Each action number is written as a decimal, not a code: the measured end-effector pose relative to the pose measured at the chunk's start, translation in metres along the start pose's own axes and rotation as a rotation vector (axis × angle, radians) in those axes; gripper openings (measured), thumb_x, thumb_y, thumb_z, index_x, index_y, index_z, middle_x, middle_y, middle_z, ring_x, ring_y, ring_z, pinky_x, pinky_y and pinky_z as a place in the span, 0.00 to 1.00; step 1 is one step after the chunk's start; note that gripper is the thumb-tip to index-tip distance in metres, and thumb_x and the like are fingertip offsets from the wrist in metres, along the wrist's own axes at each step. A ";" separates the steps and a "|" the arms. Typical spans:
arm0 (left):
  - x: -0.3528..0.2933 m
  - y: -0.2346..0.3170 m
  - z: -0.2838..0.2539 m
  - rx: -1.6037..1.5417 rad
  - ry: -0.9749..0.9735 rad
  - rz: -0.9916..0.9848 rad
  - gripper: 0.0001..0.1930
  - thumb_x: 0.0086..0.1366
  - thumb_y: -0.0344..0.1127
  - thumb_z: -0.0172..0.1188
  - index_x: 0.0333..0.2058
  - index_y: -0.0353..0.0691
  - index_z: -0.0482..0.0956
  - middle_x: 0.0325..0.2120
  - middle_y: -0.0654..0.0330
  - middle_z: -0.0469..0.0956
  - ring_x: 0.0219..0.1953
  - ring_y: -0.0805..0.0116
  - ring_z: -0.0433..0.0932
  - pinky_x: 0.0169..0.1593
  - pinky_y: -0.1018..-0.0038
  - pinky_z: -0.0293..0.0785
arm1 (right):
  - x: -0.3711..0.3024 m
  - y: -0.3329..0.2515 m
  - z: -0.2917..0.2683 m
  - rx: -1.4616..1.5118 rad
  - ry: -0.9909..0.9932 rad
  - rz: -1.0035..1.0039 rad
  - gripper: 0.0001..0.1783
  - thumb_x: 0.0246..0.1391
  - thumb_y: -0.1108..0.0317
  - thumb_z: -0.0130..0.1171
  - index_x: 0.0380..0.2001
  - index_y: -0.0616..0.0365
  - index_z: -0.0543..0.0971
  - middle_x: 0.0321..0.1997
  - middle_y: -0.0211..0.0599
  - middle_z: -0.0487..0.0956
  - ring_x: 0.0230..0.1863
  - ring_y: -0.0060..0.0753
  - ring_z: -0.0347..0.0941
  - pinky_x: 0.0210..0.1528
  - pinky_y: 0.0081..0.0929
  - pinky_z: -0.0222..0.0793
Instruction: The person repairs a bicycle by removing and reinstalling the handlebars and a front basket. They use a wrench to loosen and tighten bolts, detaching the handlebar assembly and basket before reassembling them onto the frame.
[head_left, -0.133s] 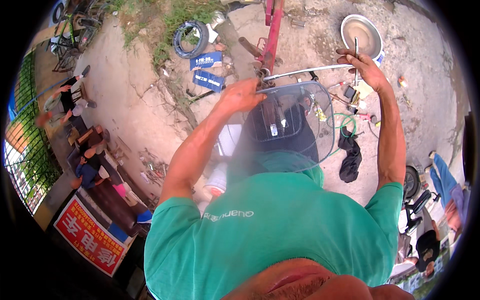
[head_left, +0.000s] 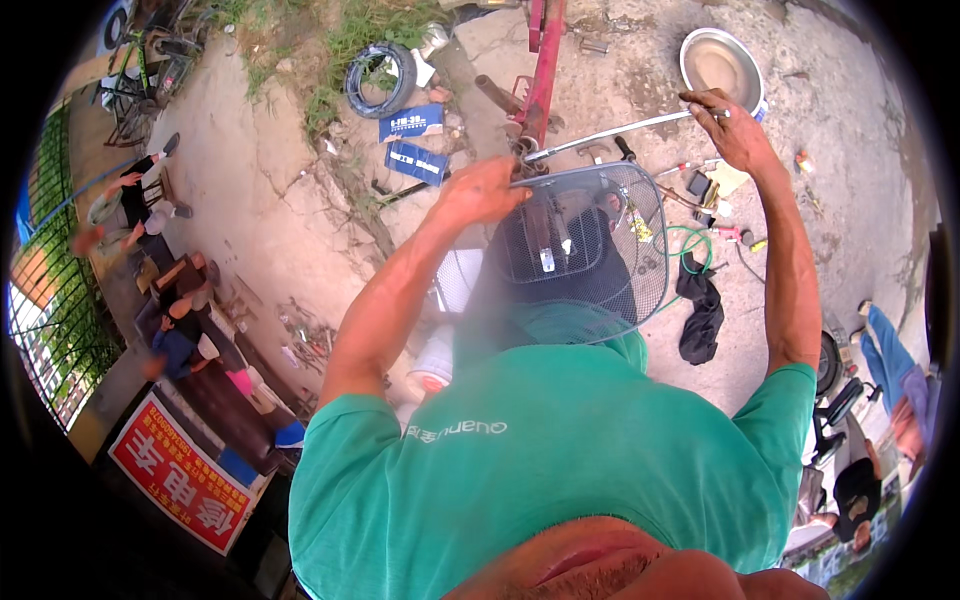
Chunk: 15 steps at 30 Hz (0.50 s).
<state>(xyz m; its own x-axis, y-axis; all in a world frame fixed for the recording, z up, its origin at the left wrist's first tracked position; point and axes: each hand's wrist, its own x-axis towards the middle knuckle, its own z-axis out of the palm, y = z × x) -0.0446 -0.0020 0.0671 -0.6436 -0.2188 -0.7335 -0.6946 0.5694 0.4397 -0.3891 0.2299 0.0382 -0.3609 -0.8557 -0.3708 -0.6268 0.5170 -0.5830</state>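
A grey wire-mesh basket [head_left: 666,280] sits in front of my body, over my lap. My left hand [head_left: 485,190] is closed on its far left rim, beside the end of a red metal bicycle frame [head_left: 546,80]. A long silver T-handle wrench [head_left: 620,131] reaches from that frame end, just past my left fingers, out to the right. My right hand [head_left: 728,128] grips the wrench at its outer end, with the cross handle seen nearly end-on. What the wrench tip meets is too small to make out.
A metal basin [head_left: 745,68] stands beyond my right hand. Tools, a green hose [head_left: 690,240] and a black cloth [head_left: 700,320] lie on the ground at right. A tyre [head_left: 402,85] and blue cardboard pieces [head_left: 415,160] lie far left. Other people sit at both sides.
My right hand has turned the wrench: its cross handle, which stood upright, now points nearly end-on. The hand shifted slightly right; my left hand and the basket stay put.
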 end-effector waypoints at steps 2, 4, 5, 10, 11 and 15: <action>-0.001 0.002 -0.001 -0.020 0.001 -0.016 0.17 0.65 0.45 0.64 0.48 0.41 0.82 0.42 0.46 0.83 0.49 0.46 0.81 0.52 0.56 0.76 | -0.001 -0.023 -0.003 -0.224 0.123 0.065 0.21 0.71 0.50 0.51 0.56 0.46 0.82 0.53 0.47 0.83 0.51 0.51 0.80 0.51 0.39 0.75; -0.003 0.006 -0.004 -0.022 -0.005 -0.043 0.17 0.65 0.45 0.64 0.48 0.42 0.82 0.42 0.47 0.83 0.49 0.46 0.81 0.52 0.56 0.76 | 0.000 -0.021 0.007 -0.088 0.159 0.143 0.22 0.72 0.49 0.50 0.56 0.49 0.81 0.49 0.48 0.84 0.48 0.49 0.82 0.51 0.38 0.76; -0.004 0.010 -0.006 -0.015 -0.012 -0.062 0.17 0.65 0.45 0.64 0.48 0.42 0.82 0.42 0.47 0.83 0.49 0.46 0.81 0.52 0.56 0.76 | 0.000 -0.019 0.014 -0.019 0.176 0.182 0.23 0.72 0.49 0.49 0.57 0.50 0.81 0.47 0.48 0.85 0.47 0.49 0.83 0.51 0.38 0.76; -0.007 0.013 -0.003 0.060 0.046 -0.084 0.18 0.65 0.45 0.64 0.49 0.42 0.81 0.45 0.47 0.83 0.50 0.45 0.80 0.53 0.55 0.76 | -0.008 -0.016 0.049 0.275 0.474 0.251 0.21 0.70 0.50 0.54 0.51 0.54 0.84 0.37 0.41 0.87 0.41 0.40 0.84 0.47 0.37 0.75; -0.006 0.010 0.000 0.068 0.052 -0.074 0.19 0.65 0.45 0.64 0.49 0.42 0.81 0.45 0.47 0.83 0.51 0.45 0.80 0.53 0.55 0.75 | -0.010 -0.013 0.057 0.358 0.525 0.258 0.22 0.70 0.50 0.54 0.51 0.56 0.85 0.38 0.40 0.88 0.41 0.37 0.84 0.47 0.36 0.75; -0.002 0.003 0.000 0.036 0.014 -0.012 0.19 0.65 0.44 0.65 0.50 0.41 0.79 0.46 0.46 0.82 0.52 0.44 0.79 0.54 0.54 0.75 | 0.001 -0.016 0.092 1.129 0.645 0.275 0.30 0.75 0.47 0.40 0.68 0.54 0.72 0.54 0.39 0.84 0.55 0.32 0.79 0.56 0.34 0.70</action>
<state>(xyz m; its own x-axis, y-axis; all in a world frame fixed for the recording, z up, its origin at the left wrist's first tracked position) -0.0454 0.0001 0.0700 -0.6398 -0.2369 -0.7311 -0.6906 0.5946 0.4117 -0.3156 0.2228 -0.0190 -0.8400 -0.4161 -0.3482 0.3193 0.1399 -0.9373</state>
